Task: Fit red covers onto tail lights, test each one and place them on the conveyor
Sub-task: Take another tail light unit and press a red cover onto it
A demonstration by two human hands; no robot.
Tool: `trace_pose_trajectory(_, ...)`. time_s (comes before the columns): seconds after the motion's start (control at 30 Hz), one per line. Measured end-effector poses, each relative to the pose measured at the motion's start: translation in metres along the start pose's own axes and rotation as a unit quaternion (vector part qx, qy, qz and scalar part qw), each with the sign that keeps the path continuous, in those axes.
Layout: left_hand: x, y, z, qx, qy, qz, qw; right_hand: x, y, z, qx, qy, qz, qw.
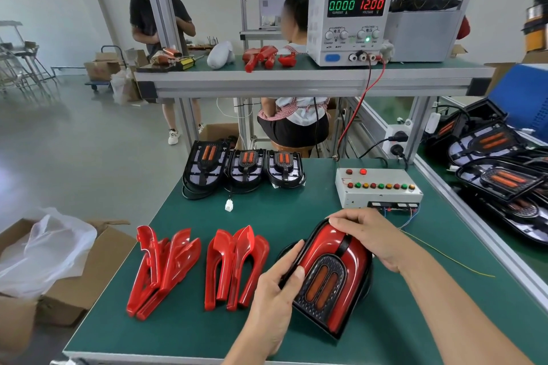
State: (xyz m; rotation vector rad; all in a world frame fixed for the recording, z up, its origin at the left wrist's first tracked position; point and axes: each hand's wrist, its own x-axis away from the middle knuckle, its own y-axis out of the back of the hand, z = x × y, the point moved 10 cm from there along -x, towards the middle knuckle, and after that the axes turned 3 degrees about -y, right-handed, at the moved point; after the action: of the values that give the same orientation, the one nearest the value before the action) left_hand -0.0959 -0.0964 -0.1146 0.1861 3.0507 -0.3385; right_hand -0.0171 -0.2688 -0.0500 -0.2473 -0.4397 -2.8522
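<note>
Left hand (pixel 274 290) and right hand (pixel 367 238) grip covered tail light (pixel 329 272) (on table).

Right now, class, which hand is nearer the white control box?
Right. The right hand grips the tail light's top, just below the box; the left hand holds its near left edge.

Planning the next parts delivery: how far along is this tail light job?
Done: several tail lights lie on the conveyor at right, though their covers can't be made out. In hand: both hands, left and right, hold a tail light with a red cover on it; the supply reads zero current. Left: three bare lights and two piles of red covers.
</note>
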Motion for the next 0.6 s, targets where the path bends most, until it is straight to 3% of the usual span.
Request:
trace_pose_trajectory(0.2, -0.001, 0.002, -0.001, 0.003, 0.009, -0.006, 1.0, 0.001, -0.001, -0.006, -0.029, -0.005, -0.03, 0.999)
trace_pose_trajectory(0.37, -0.012, 0.001, -0.016, -0.139, 0.017, 0.022, 0.99, 0.001, -0.006, -0.004, -0.026, 0.009, -0.038, 0.999)
trace_pose_trajectory(0.47, -0.015, 0.0, -0.019, -0.173, -0.004, 0.018, 0.985, 0.003, -0.01, 0.006, 0.045, 0.016, -0.026, 0.999)
trace_pose_trajectory(0.6, -0.015, -0.004, -0.024, -0.279, -0.056, 0.006, 0.959, 0.007, -0.016, 0.015, 0.233, 0.015, -0.009, 0.972)
